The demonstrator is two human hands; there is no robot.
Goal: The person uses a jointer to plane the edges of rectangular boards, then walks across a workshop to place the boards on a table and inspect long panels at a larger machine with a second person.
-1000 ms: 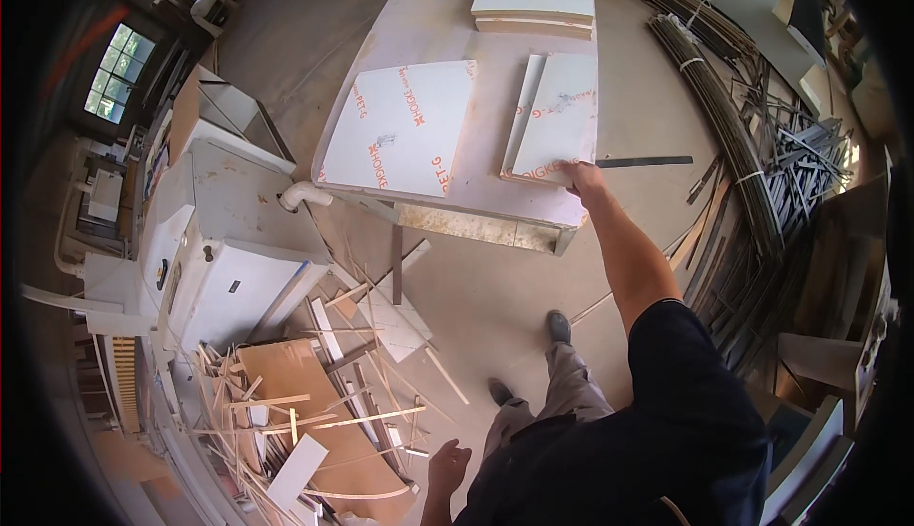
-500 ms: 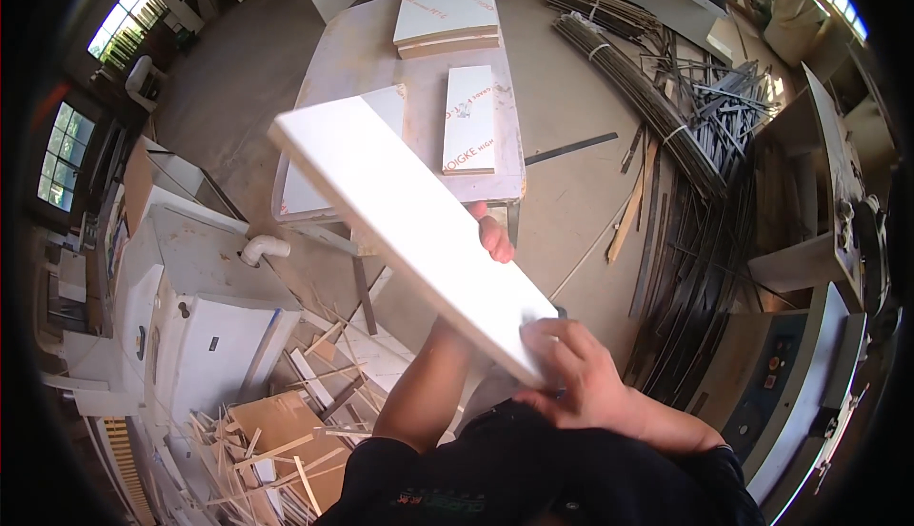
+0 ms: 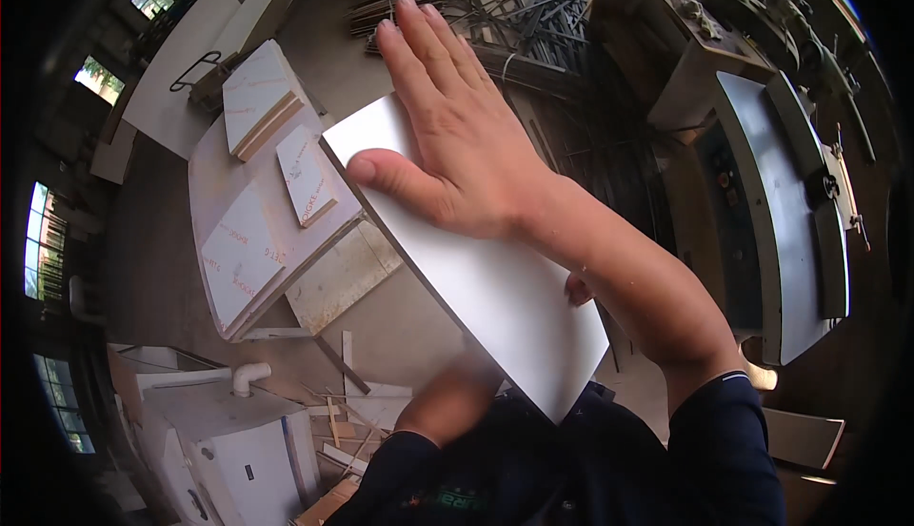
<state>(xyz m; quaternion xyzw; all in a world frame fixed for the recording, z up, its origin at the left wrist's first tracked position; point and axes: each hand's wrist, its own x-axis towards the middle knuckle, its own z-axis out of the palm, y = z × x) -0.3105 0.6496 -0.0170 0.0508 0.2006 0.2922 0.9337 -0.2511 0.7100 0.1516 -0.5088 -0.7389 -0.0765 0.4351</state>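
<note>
Currently, you are holding one white panel (image 3: pixel 500 288) right of the surface (image 3: pixel 254 172); left hand (image 3: pixel 578 290), mostly hidden, clamping the edge farther from the surface; right hand (image 3: pixel 462 145) lying flat atop, thumb and fingers apart. Best: keeping palm pressure light, left grip firm.

View: head-worn fisheye, left of a side-by-side pair | Vantage: above the white panel (image 3: pixel 495 307), peering steeply down and outward | Range: panel and right hand (image 3: pixel 447 136) loom close | Sweep: bench (image 3: pixel 214 174) farther off, left of the panel; windows (image 3: pixel 46 240) well beyond, same side; wearer's dark shirt (image 3: pixel 619 478) at the panel's near end
</note>
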